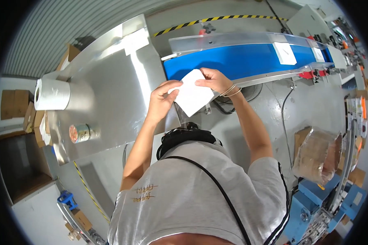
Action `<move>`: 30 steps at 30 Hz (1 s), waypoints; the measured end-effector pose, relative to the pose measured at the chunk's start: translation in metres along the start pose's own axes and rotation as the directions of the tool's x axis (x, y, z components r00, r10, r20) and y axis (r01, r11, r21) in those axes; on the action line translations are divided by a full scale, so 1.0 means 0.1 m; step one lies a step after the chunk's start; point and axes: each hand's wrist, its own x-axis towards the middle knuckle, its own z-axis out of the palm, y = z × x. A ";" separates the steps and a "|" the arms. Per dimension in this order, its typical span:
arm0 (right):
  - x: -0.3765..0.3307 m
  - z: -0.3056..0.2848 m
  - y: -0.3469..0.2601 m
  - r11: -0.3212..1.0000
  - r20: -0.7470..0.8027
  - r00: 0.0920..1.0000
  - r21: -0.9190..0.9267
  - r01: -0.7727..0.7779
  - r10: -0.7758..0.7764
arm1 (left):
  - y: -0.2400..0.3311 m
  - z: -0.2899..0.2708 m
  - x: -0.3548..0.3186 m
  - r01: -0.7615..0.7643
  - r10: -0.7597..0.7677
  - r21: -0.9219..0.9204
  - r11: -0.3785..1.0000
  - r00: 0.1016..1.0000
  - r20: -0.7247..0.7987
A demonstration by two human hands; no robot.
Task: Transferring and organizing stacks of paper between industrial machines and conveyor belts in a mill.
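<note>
A flat white square (pixel 193 94), which looks like folded paper or a napkin, is held up in front of me with one corner pointing down. My left hand (pixel 161 101) pinches its left corner between thumb and fingers. On the opposite side my right hand (pixel 216 81) grips the upper right edge, thumb on the near face and fingers behind. Both hands are above the gap between the steel table (pixel 110 92) and the near end of the blue conveyor belt (pixel 241 61). Farther along the belt lies a similar white square (pixel 284 53), with another beyond it.
A large white roll (pixel 52 94) and a roll of tape (pixel 79 133) lie on the table's left side. Clear guards (pixel 233 39) edge the belt. At the right stand a plastic-wrapped bundle (pixel 319 156) and blue machinery (pixel 304 208). A cable (pixel 283 118) trails across the floor.
</note>
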 end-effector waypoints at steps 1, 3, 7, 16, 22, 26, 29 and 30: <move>-0.06 -0.04 0.03 0.999 -0.156 0.987 -0.039 0.023 -0.029 | -0.02 0.05 0.01 0.049 -0.051 -0.032 0.998 0.995 -0.090; -0.09 -0.32 0.13 1.000 -0.351 0.936 0.000 -0.030 0.028 | -0.07 0.10 0.02 0.072 -0.075 -0.025 0.997 0.980 -0.184; -0.09 -1.39 0.46 0.905 -0.626 0.778 -0.302 -0.300 0.049 | -0.06 0.12 -0.05 0.081 -0.075 0.039 0.996 0.986 -0.147; -0.95 -1.93 0.76 0.761 -0.813 0.054 -0.563 -0.323 -0.579 | -0.48 0.03 -0.25 0.200 -0.190 0.075 0.977 0.973 -0.129; -1.64 0.22 2.28 0.897 -1.000 -0.024 0.007 -0.441 -0.003 | -0.86 0.08 -0.41 0.074 -0.073 0.199 0.977 0.997 -0.011; -2.08 1.71 3.24 0.646 -0.796 0.359 0.051 -0.762 0.487 | -0.80 0.09 -0.37 -0.153 0.144 0.271 0.950 0.988 0.053; -2.33 2.46 3.17 0.533 -0.707 0.219 0.256 -0.807 0.672 | -0.85 0.14 -0.34 -0.447 0.424 0.399 0.801 0.893 0.150; -2.42 2.70 3.07 0.496 -0.691 0.148 0.336 -0.800 0.707 | -0.87 0.17 -0.35 -0.488 0.449 0.361 0.795 0.873 0.191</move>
